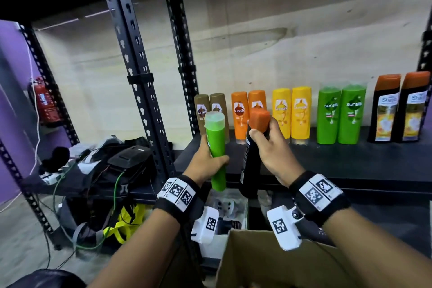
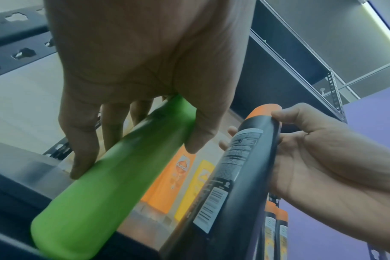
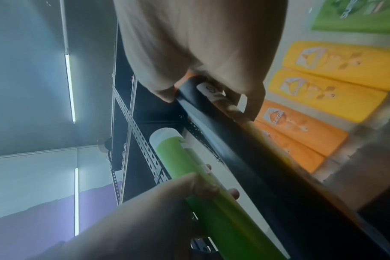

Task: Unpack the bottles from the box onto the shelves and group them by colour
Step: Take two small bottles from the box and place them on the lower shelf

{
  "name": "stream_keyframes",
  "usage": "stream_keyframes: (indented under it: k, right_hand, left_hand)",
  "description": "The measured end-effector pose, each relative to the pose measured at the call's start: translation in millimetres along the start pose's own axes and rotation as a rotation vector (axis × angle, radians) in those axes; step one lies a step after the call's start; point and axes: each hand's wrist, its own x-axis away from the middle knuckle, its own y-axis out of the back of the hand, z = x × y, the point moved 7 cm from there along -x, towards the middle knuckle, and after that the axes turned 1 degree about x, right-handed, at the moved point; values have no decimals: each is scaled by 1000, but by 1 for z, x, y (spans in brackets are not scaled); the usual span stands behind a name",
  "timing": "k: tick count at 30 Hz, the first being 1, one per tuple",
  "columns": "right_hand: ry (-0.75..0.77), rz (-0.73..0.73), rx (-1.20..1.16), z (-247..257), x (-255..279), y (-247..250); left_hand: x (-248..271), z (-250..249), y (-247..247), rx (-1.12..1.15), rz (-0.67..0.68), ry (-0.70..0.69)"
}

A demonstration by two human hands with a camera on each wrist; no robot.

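Green bottle (image 1: 216,145) upright in left hand (image 1: 205,161), cap up, black bottle (image 1: 251,159) likewise, right hand (image 1: 273,149)

You face a black slotted rack (image 1: 138,82) against a plywood wall (image 1: 268,37); purple wall (image 1: 11,100) left, extinguisher (image 1: 45,103) mounted.

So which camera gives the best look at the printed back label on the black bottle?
The left wrist view: the black bottle turns its barcode label toward that camera, held by the right hand. The head view shows only a sliver of label; the right wrist view shows the blurred front side instead.
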Motion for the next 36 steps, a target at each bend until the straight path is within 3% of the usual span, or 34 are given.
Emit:
stream_keyframes:
  k: [9, 19, 32, 36]
  right_hand:
    - [-1, 68, 38, -12, -45, -41]
    - [22, 92, 78, -29, -67, -64]
    - [109, 174, 280, -59, -43, -73]
    - [43, 254, 346, -86, -21, -74]
  left_hand:
    - [-40, 25, 26, 30, -100, 41]
    - [-64, 43, 28, 62, -77, 61]
    - [-53, 68, 21, -18, -118, -34]
    - [-49, 73, 20, -21, -112, -46]
